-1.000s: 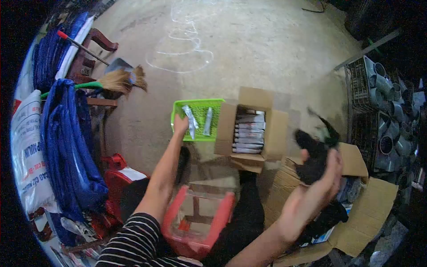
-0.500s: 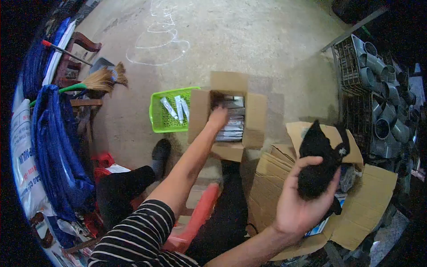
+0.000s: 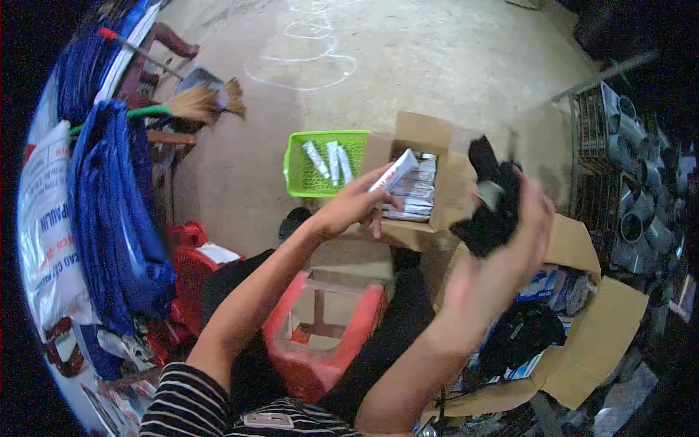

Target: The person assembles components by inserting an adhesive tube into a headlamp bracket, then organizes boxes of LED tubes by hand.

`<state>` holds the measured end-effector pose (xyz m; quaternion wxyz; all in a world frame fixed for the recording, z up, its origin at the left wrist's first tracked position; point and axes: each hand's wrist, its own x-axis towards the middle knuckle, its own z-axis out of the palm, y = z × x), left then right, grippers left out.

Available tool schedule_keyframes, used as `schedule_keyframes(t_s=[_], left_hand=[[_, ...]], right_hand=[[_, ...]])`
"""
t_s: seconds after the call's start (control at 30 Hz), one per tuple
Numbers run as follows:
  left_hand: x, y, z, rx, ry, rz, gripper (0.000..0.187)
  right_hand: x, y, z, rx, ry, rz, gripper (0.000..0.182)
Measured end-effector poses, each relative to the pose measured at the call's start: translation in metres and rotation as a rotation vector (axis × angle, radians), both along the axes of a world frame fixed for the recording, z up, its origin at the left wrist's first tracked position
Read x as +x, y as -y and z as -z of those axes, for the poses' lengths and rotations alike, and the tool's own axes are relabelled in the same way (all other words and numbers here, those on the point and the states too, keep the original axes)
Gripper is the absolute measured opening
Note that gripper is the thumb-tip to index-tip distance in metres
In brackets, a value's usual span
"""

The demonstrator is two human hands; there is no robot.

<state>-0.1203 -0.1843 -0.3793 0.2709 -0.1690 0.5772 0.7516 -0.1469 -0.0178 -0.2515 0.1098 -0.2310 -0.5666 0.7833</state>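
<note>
Nearest, a red stool (image 3: pixel 368 320) is straddled by black-clad legs (image 3: pixel 397 306). To its R, a lg. carton (image 3: pixel 597 353) is seen w/ flaps spread; a black bundle (image 3: pixel 524 331) & blue-white packs (image 3: pixel 540 284) are held inside. Above it, a black item (image 3: pixel 484 229) is held in the R hand (image 3: pixel 502 266), fingers curled round it; exact finger placement can't be told, blurred.

By the L hand (image 3: pixel 349 207) a white tube (image 3: pixel 397 171) is pinched btwn thumb & fingers, tilted, over the sm. box (image 3: pixel 450 191), where boxed tubes (image 3: pixel 411 202) are stacked. Just L of that box, three tubes (image 3: pixel 334 162) are laid in a green basket (image 3: pixel 288 164). Farther off, a broom (image 3: pixel 193 103) is seen L, grey pipes (image 3: pixel 633 193) are piled R, & white loops (image 3: pixel 313 89) are drawn on the floor (image 3: pixel 466 73).
</note>
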Motion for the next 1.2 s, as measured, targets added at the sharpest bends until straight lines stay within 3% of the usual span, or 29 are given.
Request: schedule_keyframes(t_s=[0.03,0.1,0.17,0.27,0.3,0.43,0.57,0.63,0.7,0.8,0.9,0.97,1.07,1.2], left_hand=[[0.004,0.015,-0.022,0.051,0.003,-0.072,0.043],[0.016,0.043,-0.051,0.14,0.013,-0.228,0.049],[0.034,0.056,-0.066,0.239,0.038,-0.415,0.057],[0.045,0.066,-0.072,0.372,0.045,-0.56,0.059],[0.053,0.072,-0.068,0.394,0.024,-0.555,0.059],[0.062,0.092,-0.083,0.241,-0.175,-0.191,0.045],[0.044,0.113,-0.048,0.229,-0.233,-0.313,0.044],[0.035,0.125,-0.046,0.265,-0.258,-0.315,0.044],[0.033,0.133,-0.05,0.22,-0.192,-0.191,0.046],[0.03,0.137,-0.063,0.198,-0.184,-0.098,0.049],[0.022,0.135,-0.051,0.243,-0.123,-0.252,0.047],[0.011,0.132,-0.023,0.123,-0.263,-0.391,0.045],[0.014,0.145,-0.031,0.202,-0.071,-0.177,0.047],[0.014,0.131,-0.045,0.23,-0.105,-0.011,0.048]], right_hand=[[-0.001,0.021,0.001,0.095,-0.046,-0.117,0.029],[0.004,0.067,-0.001,0.598,-0.199,-0.348,0.026],[0.019,0.107,0.026,0.895,-0.396,-0.667,0.029],[0.031,0.129,0.046,1.233,-0.656,-0.778,0.033],[0.028,0.132,0.05,1.172,-0.643,-0.758,0.033],[0.013,0.141,0.056,1.044,-0.55,-0.672,0.034],[0.036,0.17,0.06,0.972,-0.548,-0.807,0.036],[0.032,0.179,0.06,1.066,-0.559,-0.808,0.038],[0.008,0.174,0.066,1.174,-0.577,-0.78,0.038],[-0.02,0.177,0.078,1.081,-0.499,-0.662,0.037],[-0.017,0.188,0.089,1.057,-0.478,-0.743,0.035],[-0.006,0.199,0.092,0.981,-0.506,-0.885,0.034],[-0.022,0.19,0.099,1.098,-0.509,-0.825,0.033],[-0.047,0.156,0.108,1.104,-0.335,-0.68,0.033]])
